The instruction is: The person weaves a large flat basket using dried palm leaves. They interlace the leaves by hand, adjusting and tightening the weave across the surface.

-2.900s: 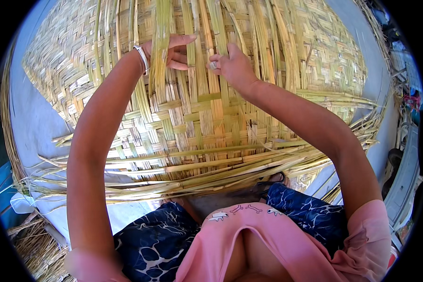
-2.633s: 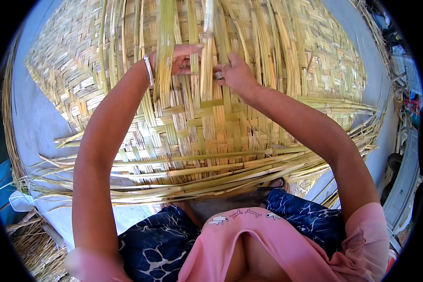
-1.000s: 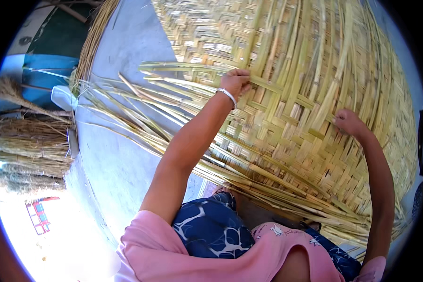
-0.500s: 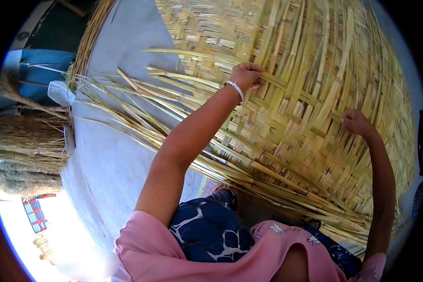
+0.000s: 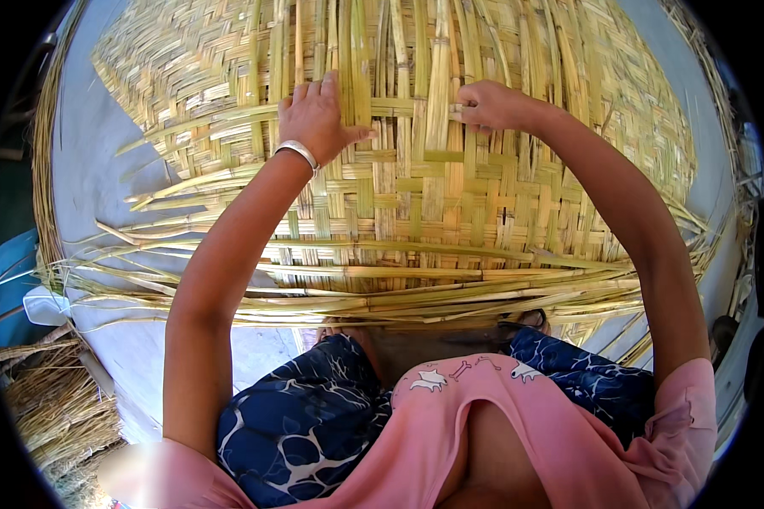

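Note:
A large woven mat (image 5: 356, 199) of split reed strips, green to straw-coloured, spreads before me. My left hand (image 5: 318, 114), with a silver bangle on its wrist, lies flat on the upright strips, fingers stretched and thumb out to the right. From beneath it a crosswise reed strip (image 5: 390, 107) runs over and under the upright strips to my right hand. The closed fingers of my right hand (image 5: 491, 107) pinch this strip near its right end. Loose upright strips (image 5: 440, 68) extend from the weave toward the far side. Below both hands the weave is tighter.
Long loose reeds (image 5: 382, 301) lie across the mat's near edge, just ahead of my feet. Strip ends stick out over the grey floor (image 5: 102, 110) at left. Bundled dry stalks (image 5: 55, 416) and a white plastic container (image 5: 45, 305) stand at the left.
My view has turned, so the mat now lies squarely ahead. My left hand has gone from pinching the crosswise strip to lying flat with fingers spread. The right hand still pinches near its end.

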